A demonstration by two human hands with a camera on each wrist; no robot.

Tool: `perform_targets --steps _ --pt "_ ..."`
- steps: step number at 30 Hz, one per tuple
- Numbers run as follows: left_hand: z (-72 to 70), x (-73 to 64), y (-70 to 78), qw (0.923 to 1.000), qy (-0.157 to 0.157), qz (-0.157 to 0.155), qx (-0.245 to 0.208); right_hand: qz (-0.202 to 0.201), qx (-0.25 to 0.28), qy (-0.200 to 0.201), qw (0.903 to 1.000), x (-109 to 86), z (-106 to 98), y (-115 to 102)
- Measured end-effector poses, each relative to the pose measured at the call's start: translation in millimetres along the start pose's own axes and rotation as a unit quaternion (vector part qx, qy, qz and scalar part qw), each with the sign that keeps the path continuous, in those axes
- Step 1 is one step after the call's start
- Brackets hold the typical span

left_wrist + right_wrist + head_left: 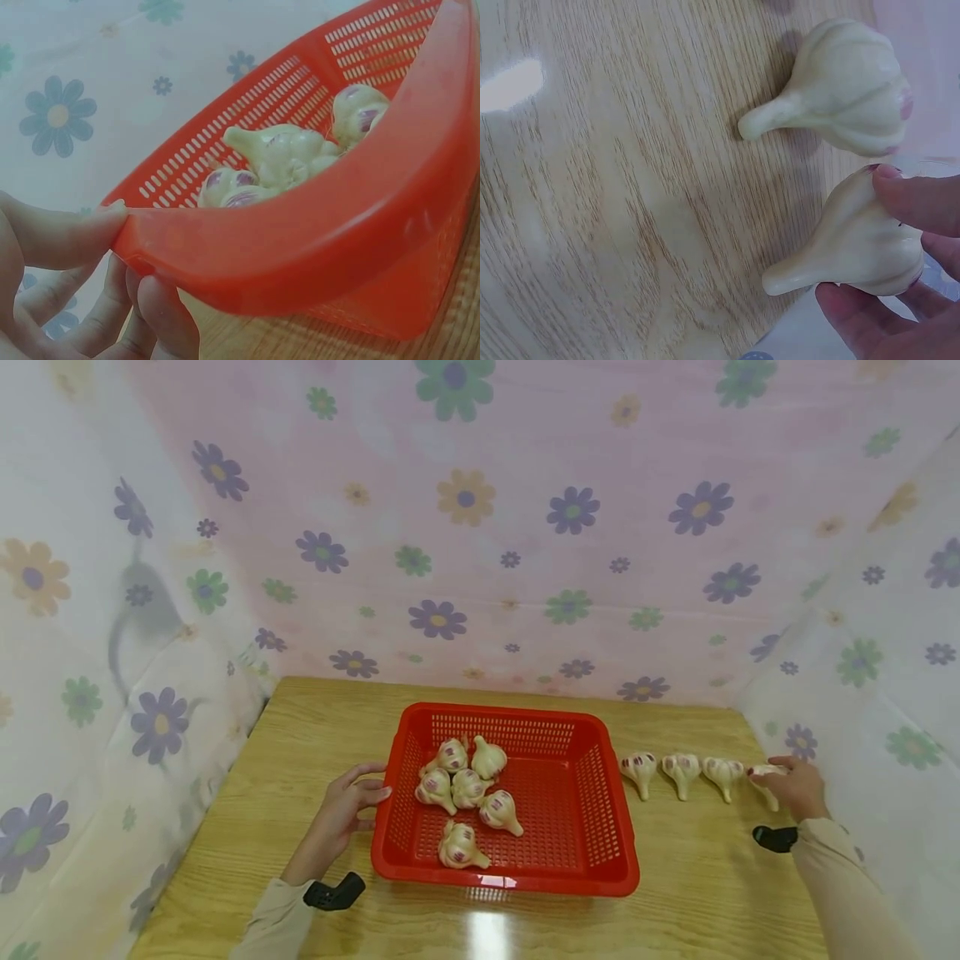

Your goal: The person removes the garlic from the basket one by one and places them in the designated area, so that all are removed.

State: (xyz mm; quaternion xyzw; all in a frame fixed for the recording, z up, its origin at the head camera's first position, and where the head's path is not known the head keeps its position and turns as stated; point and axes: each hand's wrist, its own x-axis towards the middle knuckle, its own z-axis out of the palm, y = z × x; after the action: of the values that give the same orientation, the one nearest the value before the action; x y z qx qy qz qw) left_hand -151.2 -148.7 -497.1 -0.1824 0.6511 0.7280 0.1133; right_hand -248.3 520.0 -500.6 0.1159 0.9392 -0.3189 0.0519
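A red plastic basket (551, 885) with slotted walls stands on the wooden table, several garlic bulbs (468, 787) lying in its left half. My left hand (341, 814) grips its left rim, thumb on top and fingers underneath, as the left wrist view shows. At the far right, my right hand (801, 787) holds a garlic bulb (862, 240) between thumb and fingers, its stem pointing toward the table's front. That bulb ends a row with three others, and the nearest neighbouring bulb (847, 86) lies just beside it in the right wrist view.
Two more garlic bulbs (681, 770) of the row lie between the basket's right wall and the held one. A flowered cloth (517, 552) hangs behind the table (697, 877) and along both sides. Black bands (335, 892) sit on both wrists.
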Motion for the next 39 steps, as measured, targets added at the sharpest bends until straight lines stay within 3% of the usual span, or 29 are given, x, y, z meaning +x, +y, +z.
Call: perform_targets --steps 6,12,23,39 --pt "-0.5 0.0 -0.7 1.0 -0.005 0.002 -0.008 -0.004 0.0 0.003 1.0 2.5 7 0" --pt "-0.6 -0.8 -0.1 0.9999 -0.008 0.004 -0.011 -0.02 -0.022 0.046 0.9985 -3.1 9 -2" --pt "-0.9 -0.3 0.6 0.9999 -0.006 0.0 -0.009 0.029 -0.005 0.117 0.9927 -5.7 12 -3" --pt "-2.4 0.1 -0.2 0.9998 -0.013 0.001 -0.018 0.0 -0.008 0.087 0.9962 -12.2 3 -11"
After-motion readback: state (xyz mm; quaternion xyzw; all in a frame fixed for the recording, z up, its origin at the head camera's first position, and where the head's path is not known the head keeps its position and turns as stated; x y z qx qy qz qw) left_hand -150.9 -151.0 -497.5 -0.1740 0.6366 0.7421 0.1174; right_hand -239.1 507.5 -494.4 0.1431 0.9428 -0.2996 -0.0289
